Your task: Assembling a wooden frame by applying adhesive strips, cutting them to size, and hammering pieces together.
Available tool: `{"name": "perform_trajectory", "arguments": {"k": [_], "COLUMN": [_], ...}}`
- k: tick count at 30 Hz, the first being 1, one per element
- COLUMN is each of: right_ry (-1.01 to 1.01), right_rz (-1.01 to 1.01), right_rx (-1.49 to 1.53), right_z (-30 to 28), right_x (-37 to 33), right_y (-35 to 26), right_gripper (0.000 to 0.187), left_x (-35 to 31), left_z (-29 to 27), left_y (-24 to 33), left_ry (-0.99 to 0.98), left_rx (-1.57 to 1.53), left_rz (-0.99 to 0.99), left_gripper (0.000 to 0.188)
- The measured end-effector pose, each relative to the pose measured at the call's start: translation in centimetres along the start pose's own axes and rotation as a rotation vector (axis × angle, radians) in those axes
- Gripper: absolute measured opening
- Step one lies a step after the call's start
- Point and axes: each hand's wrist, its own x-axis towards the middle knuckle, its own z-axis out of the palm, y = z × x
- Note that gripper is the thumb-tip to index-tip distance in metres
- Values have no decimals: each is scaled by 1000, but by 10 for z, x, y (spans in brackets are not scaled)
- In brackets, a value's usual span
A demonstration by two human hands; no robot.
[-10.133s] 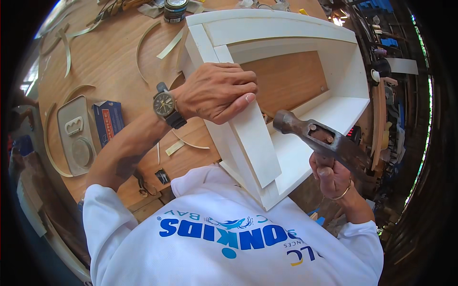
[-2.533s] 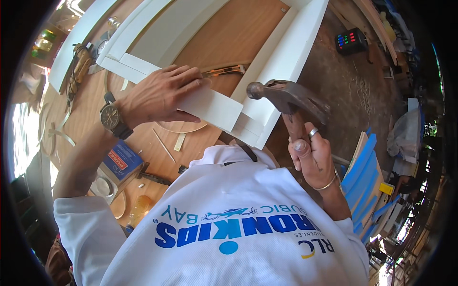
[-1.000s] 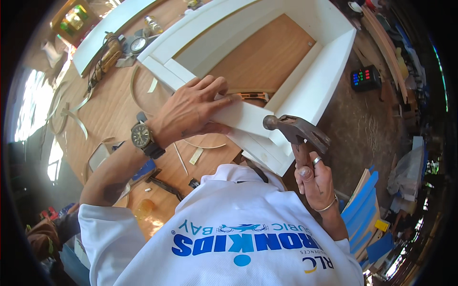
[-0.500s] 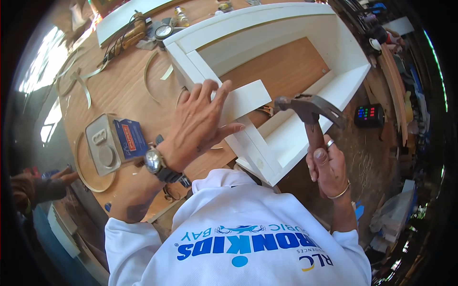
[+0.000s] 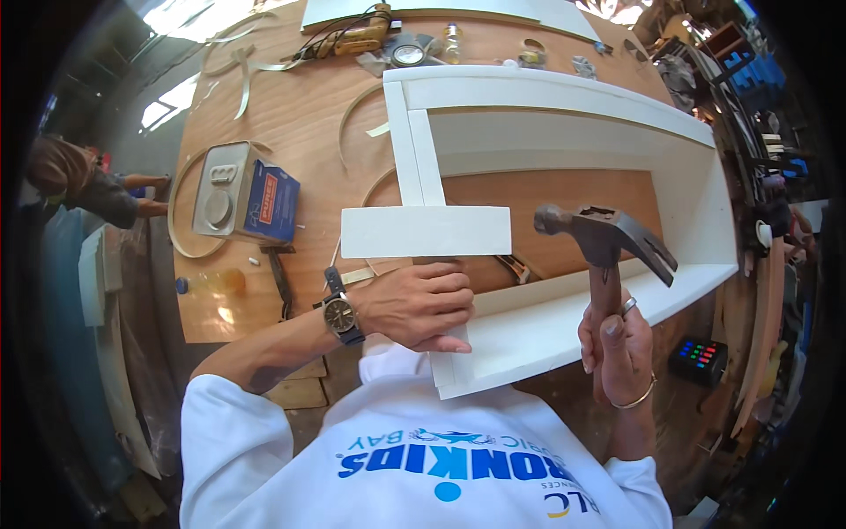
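A white open box frame (image 5: 551,97), like a cabinet carcass, lies on the wooden worktable. Across its left rail rests a small white rectangular board (image 5: 423,232), sticking out on both sides. My left hand (image 5: 419,304) is just below that board, its fingers together and curled over the rail, the thumb lower down on it. My right hand (image 5: 617,348) grips the handle of a claw hammer (image 5: 608,236), raised over the right part of the frame. The hammer head is apart from the board. Part of the rail is hidden beneath my left hand.
A metal can (image 5: 242,194) with a blue label stands left on the worktable (image 5: 291,123). A yellowish bottle (image 5: 216,282) lies nearby. Toward the back are a yellow power drill (image 5: 352,33) and thin edging strips (image 5: 242,84). A black digital display box (image 5: 698,357) sits right. Another person (image 5: 97,181) is far left.
My left hand has left the small board and moved down onto the rail, its spread fingers drawn together. The board now appears square across the rail. The view has turned; the hammer stays raised.
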Motion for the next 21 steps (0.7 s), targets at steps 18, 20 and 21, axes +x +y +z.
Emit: {"name": "perform_trajectory", "arguments": {"k": [18,20,21], "right_ry": [-356,-364,-354], "right_rz": [-219,-191,-221], "right_rx": [-545,-583,-556], "right_z": [15,19,20], "right_x": [55,54,52], "right_y": [-38,-38,-40], "right_gripper": [24,24,24], "left_x": [22,21,21], "left_z": [15,16,16], "left_y": [5,5,4], "left_ry": [334,348,344], "left_rx": [-63,-60,-63], "left_rz": [191,185,187], "left_gripper": [27,27,27]}}
